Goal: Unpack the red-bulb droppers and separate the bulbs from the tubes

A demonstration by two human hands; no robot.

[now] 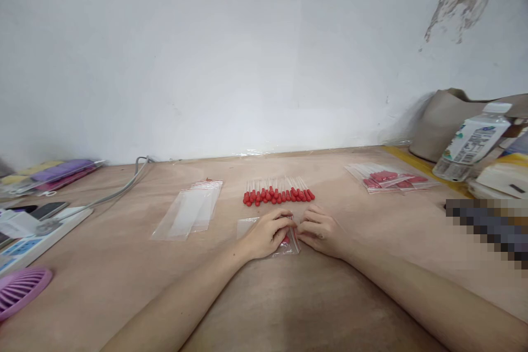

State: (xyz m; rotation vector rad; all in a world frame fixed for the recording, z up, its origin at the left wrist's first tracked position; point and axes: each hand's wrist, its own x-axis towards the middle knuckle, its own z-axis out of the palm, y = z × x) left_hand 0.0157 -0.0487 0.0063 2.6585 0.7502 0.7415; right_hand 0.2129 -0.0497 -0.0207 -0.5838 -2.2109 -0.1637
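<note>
Okay, starting far L w/ a pink, round, slatted plastic grille (25, 289), cut off by the frame edge. Just past it, seeing a long white plastic power strip (45, 240) w/ blue sockets, plus a thick grey cable (127, 187) running up toward the wall. Beyond that, spotting a clear pack of yellow, purple and magenta pieces (61, 172), lying near the wall.

Going R, got a spread of flat, clear plastic zip bags (185, 212), overlapping on the pale brown wooden table (330, 308), well apart from both hands.

Now mid-table: looking at a row of thin, pale sticks w/ rounded red tips (275, 194), laid side by side, tips toward the hands. Just this side of the row, finding a single clear bag w/ red contents (292, 246), lying flat under the bare left hand (268, 234). Fingers bent and narrow over it, thumb and index close together near the mouth end; can't tell if pinching. Next, at that same end, bare right hand (322, 231), fingers curled narrow, tips right by the bag's edge; can't tell re grip.

Further R, seeing overlapping clear bags w/ red-tipped sticks inside (385, 177), then a white-capped clear plastic bottle (474, 140) w/ printed label, beside a taupe, soft-sided container (433, 124).
</note>
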